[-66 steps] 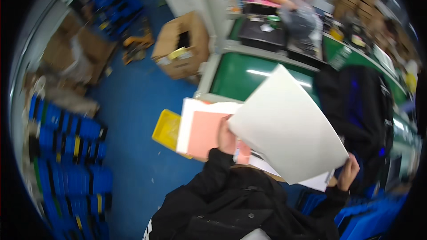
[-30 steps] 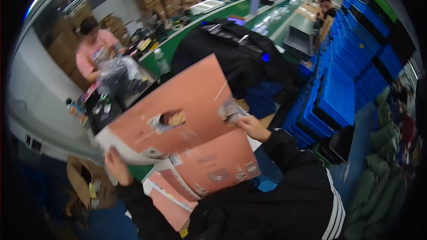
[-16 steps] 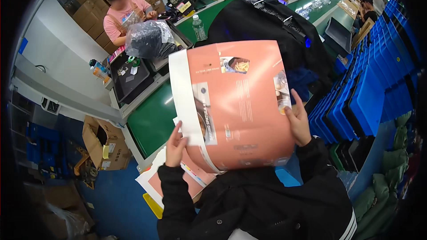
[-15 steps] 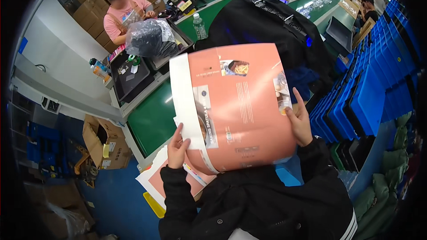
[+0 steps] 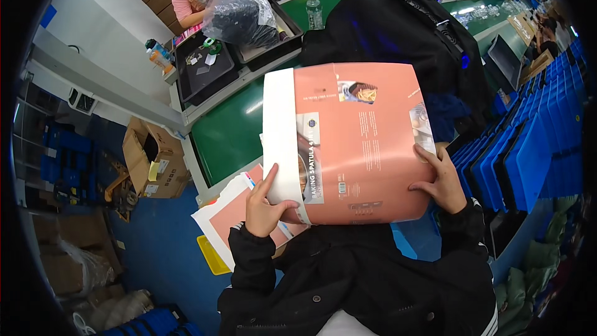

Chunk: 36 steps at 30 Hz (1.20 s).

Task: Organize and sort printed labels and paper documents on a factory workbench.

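Two hands, both spread wide, bear on the salmon printed sheet [image 5: 357,143]. I find the left hand [image 5: 263,205] against its white left margin and the right hand [image 5: 443,177] over its right edge, thumb and fingers parted on each. The sheet bows over the worktop's [image 5: 224,140] near edge, right of the near left corner; what supports it underneath I cannot see.

Risks, in my judgement: uneven pressure could crease the bow or let it spring flat; a sideways sweep could drag the pink-and-white sheet [image 5: 225,223] jutting at that corner; the far edge could catch the black fabric bundle [image 5: 379,31].

Orientation: white margin toward the worktop's left edge, curled end toward the wearer. Both spans look nearly equal, so I cannot settle the long axis.
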Available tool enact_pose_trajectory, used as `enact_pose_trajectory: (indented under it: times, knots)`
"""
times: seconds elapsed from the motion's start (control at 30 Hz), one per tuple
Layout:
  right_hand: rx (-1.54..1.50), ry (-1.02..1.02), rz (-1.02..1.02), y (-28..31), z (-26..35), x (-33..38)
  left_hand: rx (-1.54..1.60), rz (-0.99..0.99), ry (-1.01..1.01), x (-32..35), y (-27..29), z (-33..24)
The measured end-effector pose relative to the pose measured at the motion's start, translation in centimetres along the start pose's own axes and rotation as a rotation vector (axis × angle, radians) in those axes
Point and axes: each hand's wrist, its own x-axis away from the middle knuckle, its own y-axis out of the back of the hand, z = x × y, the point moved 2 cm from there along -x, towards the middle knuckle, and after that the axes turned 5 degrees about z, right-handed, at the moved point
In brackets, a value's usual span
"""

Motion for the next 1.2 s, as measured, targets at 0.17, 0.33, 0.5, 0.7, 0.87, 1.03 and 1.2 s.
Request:
enact_pose_trajectory:
  times: [0.17, 0.33, 0.5, 0.7, 0.87, 1.03, 1.2]
  knots:
    - [0.14, -0.109, 0.099, 0.5, 1.0, 0.4, -0.164, -0.065, 0.011, 1.1, 0.2, -0.4]
    - [0.54, 0.029, 0.082, 0.5, 1.5, 0.5, -0.489, -0.094, -0.16, 1.7, 0.6, -0.8]
    - [0.836, 0.357, 0.232, 1.0, 2.5, 0.7, -0.348, 0.12, -0.288, 1.6, 1.0, -1.1]
    - [0.48, 0.718, 0.261, -6.8, 7.3, -1.0, -0.114, 0.285, -0.213, 1.2, -0.7, -3.3]
    - [0.559, 0.781, 0.361, -8.7, 7.0, -1.5, -0.435, 0.239, -0.429, 1.6, -1.5, -6.5]
    - [0.509, 0.886, 0.364, -8.5, 8.2, -0.7, -0.717, 0.3, -0.711, 2.2, -2.4, -7.7]
    - [0.461, 0.966, 0.392, -8.6, 9.6, -0.1, -0.673, 0.444, -0.826, 2.2, -3.3, -7.4]
